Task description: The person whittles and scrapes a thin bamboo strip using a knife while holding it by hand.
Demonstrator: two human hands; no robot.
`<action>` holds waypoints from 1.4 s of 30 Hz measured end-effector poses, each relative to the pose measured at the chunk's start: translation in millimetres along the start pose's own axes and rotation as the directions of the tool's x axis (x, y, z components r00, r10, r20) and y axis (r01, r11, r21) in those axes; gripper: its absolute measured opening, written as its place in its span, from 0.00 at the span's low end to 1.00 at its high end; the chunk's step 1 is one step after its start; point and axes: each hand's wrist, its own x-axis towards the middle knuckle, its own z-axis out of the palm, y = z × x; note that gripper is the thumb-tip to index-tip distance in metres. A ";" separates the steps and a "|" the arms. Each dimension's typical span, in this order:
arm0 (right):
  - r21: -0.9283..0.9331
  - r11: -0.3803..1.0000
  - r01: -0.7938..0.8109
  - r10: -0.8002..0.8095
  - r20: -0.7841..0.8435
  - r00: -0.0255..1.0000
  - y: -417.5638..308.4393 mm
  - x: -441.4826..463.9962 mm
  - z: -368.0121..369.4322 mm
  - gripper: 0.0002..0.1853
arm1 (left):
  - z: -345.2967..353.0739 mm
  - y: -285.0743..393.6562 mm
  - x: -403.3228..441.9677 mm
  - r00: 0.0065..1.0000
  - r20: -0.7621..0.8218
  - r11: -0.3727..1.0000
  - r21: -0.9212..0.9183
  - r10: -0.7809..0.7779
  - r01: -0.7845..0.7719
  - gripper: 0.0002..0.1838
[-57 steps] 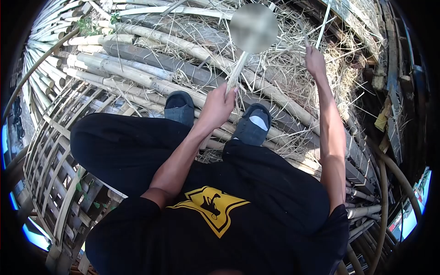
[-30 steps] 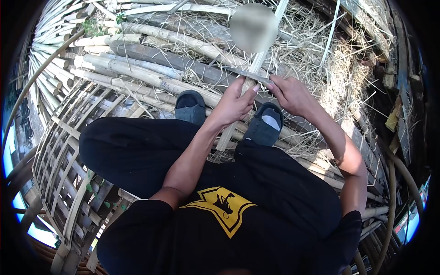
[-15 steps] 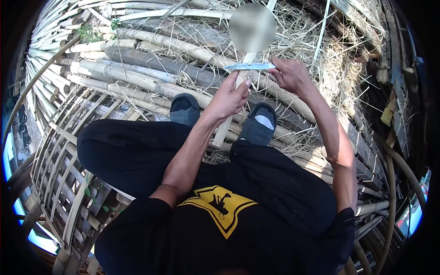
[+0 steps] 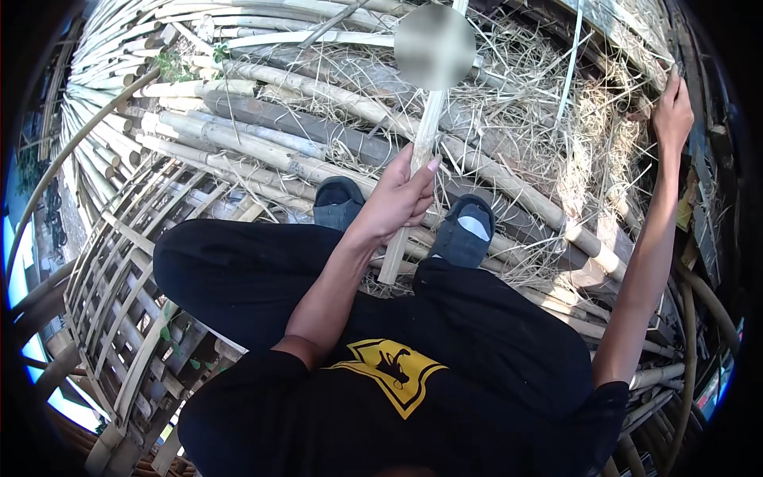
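Note:
My left hand (image 4: 400, 195) is wrapped round a pale split bamboo strip (image 4: 430, 126), which runs from between my sandals up past a blurred round patch. The strip's lower end (image 4: 391, 266) sticks out below my fist. Far out to the right, my right hand (image 4: 674, 118) is beside the edge of a weathered board (image 4: 636, 36), its fingers closed together. What it holds, if anything, is hidden, and I cannot make out the knife. Both dark sandals (image 4: 463, 230) stand on bamboo poles under the strip.
Bamboo poles (image 4: 318, 171) and dry shavings (image 4: 528, 119) cover the ground ahead. To the left stands a woven bamboo lattice (image 4: 131, 294), with a stack of cut poles (image 4: 99, 135) beyond it. Curved poles (image 4: 690, 358) rise at the right.
My right hand has swung from the strip out to the far upper right, and the knife it held across the strip no longer shows. My left hand keeps hold; the strip's lower end sits slightly lower.

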 end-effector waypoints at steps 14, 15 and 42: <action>0.655 0.753 -0.064 -0.580 0.707 0.405 -186.3 -200.6 -18.9 0.17 | -10.7 -11.3 8.5 0.999 -0.003 0.992 -0.119 -0.051 0.050 0.15; 0.637 0.769 -0.048 -0.588 0.735 0.338 -186.1 -201.3 -21.4 0.16 | -8.9 -10.8 7.1 0.997 0.004 0.988 -0.134 -0.082 0.082 0.15; 0.535 0.844 -0.046 -0.428 0.722 0.544 -155.9 -146.6 -16.1 0.23 | -6.2 -8.1 3.5 0.995 0.034 0.996 0.000 -0.091 0.091 0.16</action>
